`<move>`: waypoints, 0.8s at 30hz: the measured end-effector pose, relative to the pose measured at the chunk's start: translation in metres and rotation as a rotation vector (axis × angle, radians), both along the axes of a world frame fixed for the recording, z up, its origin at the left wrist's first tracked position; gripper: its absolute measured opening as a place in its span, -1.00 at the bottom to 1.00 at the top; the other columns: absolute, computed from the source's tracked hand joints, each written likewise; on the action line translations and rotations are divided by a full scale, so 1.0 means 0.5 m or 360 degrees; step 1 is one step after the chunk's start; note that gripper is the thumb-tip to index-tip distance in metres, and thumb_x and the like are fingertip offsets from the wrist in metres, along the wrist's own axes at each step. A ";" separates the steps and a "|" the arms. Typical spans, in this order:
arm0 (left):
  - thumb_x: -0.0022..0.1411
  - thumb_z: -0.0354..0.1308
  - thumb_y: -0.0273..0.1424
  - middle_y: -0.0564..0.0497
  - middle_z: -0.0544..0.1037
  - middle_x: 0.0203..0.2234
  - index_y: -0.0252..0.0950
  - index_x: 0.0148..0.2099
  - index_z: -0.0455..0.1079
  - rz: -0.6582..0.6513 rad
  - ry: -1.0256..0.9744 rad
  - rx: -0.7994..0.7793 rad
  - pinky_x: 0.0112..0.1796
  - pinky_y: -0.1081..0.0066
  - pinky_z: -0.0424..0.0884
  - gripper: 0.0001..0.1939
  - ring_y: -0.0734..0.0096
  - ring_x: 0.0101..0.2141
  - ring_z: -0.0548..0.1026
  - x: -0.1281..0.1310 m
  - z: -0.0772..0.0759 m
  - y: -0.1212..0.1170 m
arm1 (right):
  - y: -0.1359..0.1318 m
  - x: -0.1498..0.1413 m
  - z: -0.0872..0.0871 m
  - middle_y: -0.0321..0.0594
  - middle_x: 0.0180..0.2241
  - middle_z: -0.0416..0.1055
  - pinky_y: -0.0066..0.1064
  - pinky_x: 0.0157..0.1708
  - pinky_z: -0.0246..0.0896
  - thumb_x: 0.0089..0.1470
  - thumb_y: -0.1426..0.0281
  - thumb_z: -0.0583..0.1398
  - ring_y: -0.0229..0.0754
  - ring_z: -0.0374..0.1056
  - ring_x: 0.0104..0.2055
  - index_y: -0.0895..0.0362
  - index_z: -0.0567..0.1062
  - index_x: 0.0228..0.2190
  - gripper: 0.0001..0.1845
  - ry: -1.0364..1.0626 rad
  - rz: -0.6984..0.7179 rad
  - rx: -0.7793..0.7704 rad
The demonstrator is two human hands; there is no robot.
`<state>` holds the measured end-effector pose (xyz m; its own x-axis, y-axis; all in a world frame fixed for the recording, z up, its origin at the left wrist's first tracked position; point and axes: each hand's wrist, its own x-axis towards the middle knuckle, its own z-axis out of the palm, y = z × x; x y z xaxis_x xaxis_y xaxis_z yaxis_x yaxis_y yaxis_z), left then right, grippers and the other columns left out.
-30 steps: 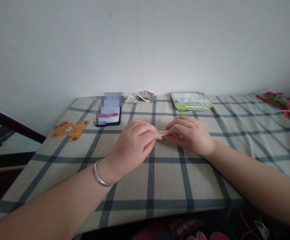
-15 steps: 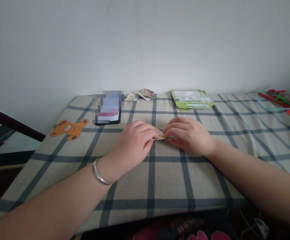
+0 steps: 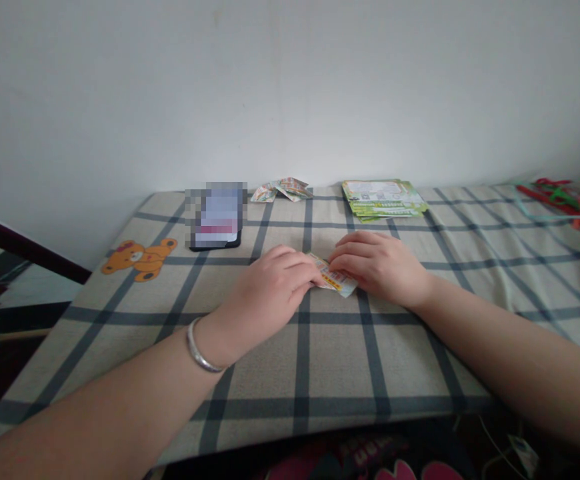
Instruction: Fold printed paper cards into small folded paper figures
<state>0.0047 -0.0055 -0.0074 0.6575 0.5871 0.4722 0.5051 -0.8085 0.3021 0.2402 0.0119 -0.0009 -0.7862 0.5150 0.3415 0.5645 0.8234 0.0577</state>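
A small printed paper (image 3: 339, 283), white with orange and yellow patches, lies low over the checked cloth between my hands. The fingers of my left hand (image 3: 273, 288) are closed on its left end, the thumb underneath partly hidden. On its right end, my right hand (image 3: 381, 268) has its fingers curled over the paper; that thumb is out of sight. A silver bangle (image 3: 201, 347) circles my left wrist. Behind the hands, several folded printed paper pieces (image 3: 294, 189) rest near the wall, and a stack of green and white leaflets (image 3: 386, 200) lies to their right.
A phone (image 3: 216, 227), partly pixelated, lies at the back left, with an orange bear picture (image 3: 143, 259) in front of it. Red, green and teal ribbons (image 3: 577, 210) are heaped at the far right. The checked tablecloth (image 3: 265, 380) covers the table, whose back edge meets a white wall (image 3: 290, 87).
More of the paper shows now, its lower right corner sticking out toward me below my right fingers. My left hand has shifted slightly right; my right hand has barely moved.
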 end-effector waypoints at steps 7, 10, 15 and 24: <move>0.23 0.03 -0.65 0.05 0.55 -0.27 -0.28 -0.27 0.44 0.0090 0.0060 -0.0053 -0.05 0.24 0.37 -0.77 0.32 -0.16 0.43 -0.007 -0.010 0.014 | -0.001 -0.001 0.002 -0.16 -0.15 0.52 -0.27 -0.11 0.27 0.26 0.36 0.06 -0.11 0.34 -0.07 0.11 0.52 -0.21 -0.76 -0.0009 0.0083 0.0019; 0.22 0.00 -0.67 0.06 0.54 -0.28 -0.28 -0.27 0.42 0.0081 0.0054 -0.0071 -0.06 0.26 0.38 -0.76 0.34 -0.18 0.44 -0.010 -0.015 0.018 | -0.004 -0.004 0.001 -0.18 -0.15 0.52 -0.27 -0.11 0.27 0.27 0.35 0.06 -0.11 0.34 -0.06 0.12 0.52 -0.20 -0.76 -0.0033 0.0161 0.0050; 0.21 0.01 -0.66 0.04 0.54 -0.25 -0.29 -0.24 0.43 0.0046 0.0041 -0.0056 -0.07 0.28 0.40 -0.77 0.36 -0.18 0.46 -0.009 -0.019 0.019 | -0.008 -0.006 0.003 -0.22 -0.12 0.52 -0.28 -0.11 0.26 0.27 0.35 0.06 -0.11 0.33 -0.04 0.12 0.51 -0.17 -0.75 -0.0057 0.0213 0.0071; 0.14 0.07 -0.63 0.04 0.52 -0.14 -0.23 -0.19 0.46 0.0083 0.0203 0.0016 0.18 -0.02 0.09 -0.74 0.28 -0.02 0.41 -0.005 -0.008 0.008 | -0.012 -0.011 0.003 -0.18 -0.19 0.52 -0.30 -0.17 0.20 0.26 0.36 0.06 -0.12 0.34 -0.09 0.14 0.50 -0.19 -0.77 -0.0183 0.0237 0.0113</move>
<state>0.0023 -0.0014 -0.0114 0.6811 0.6178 0.3929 0.5804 -0.7827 0.2246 0.2349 0.0060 0.0008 -0.8879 0.3677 0.2765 0.4229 0.8890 0.1759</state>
